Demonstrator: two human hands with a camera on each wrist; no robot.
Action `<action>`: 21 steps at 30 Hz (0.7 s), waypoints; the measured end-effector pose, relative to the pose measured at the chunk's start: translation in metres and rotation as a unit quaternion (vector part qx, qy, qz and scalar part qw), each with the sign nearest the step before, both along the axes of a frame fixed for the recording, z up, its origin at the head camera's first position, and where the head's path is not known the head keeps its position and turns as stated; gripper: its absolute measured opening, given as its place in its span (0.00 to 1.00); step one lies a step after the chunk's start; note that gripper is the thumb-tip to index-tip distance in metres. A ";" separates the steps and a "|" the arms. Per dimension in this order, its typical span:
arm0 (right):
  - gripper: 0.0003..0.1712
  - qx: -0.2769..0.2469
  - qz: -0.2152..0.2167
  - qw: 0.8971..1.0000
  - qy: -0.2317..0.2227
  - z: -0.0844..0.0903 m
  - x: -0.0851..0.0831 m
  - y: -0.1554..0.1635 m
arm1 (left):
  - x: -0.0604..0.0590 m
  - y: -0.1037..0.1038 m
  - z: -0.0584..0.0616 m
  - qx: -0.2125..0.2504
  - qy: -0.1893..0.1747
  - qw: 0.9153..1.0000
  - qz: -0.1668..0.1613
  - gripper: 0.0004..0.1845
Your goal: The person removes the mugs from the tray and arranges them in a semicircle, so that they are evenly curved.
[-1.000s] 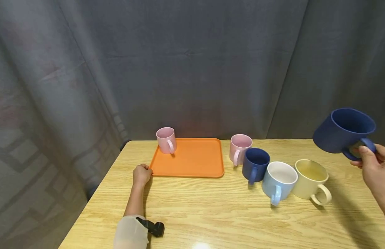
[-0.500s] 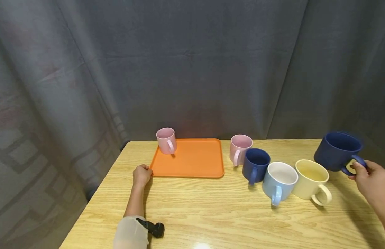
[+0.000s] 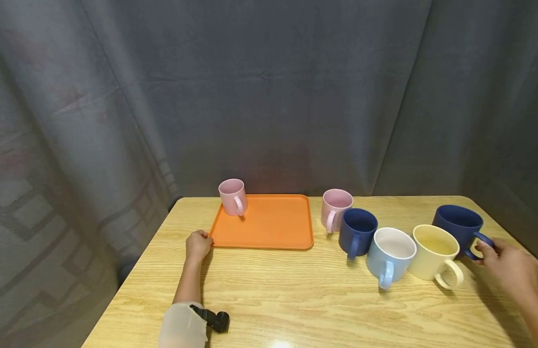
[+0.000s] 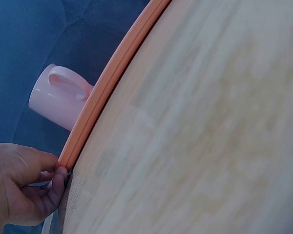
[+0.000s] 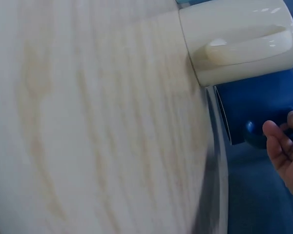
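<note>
A dark blue mug (image 3: 458, 222) (image 5: 259, 105) stands on the wooden table (image 3: 295, 299) at the far right, behind a cream mug (image 3: 434, 251) (image 5: 239, 39). My right hand (image 3: 508, 266) (image 5: 285, 146) holds its handle with thumb and fingertips. At the left, my left hand (image 3: 198, 244) (image 4: 24, 185) pinches the near left corner of an orange tray (image 3: 273, 222) (image 4: 112, 83). A pink mug (image 3: 232, 195) (image 4: 58, 97) stands in the tray's far left corner.
Between tray and cream mug stand a second pink mug (image 3: 335, 208), a smaller dark blue mug (image 3: 357, 229) and a light blue mug (image 3: 390, 253), close together in a row. A grey curtain (image 3: 269, 96) hangs behind the table. The table's right edge lies just past my right hand.
My right hand has lowered the dark blue mug from the air down onto the table behind the cream mug. The left hand and tray have not moved.
</note>
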State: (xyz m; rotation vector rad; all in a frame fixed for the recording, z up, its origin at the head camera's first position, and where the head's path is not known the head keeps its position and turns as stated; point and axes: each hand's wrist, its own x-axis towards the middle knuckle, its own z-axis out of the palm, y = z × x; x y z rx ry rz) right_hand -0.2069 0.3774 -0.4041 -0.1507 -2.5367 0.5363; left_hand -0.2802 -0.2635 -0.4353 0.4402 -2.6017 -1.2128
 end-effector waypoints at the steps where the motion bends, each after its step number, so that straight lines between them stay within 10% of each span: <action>1: 0.15 -0.001 0.001 1.000 -0.003 -0.001 0.000 0.000 | 0.000 0.000 0.000 0.001 0.000 1.000 0.000 0.06; 21: 0.21 -0.033 0.007 0.998 -0.049 -0.017 0.008 -0.001 | 0.000 0.000 0.000 0.000 0.004 1.000 0.000 0.06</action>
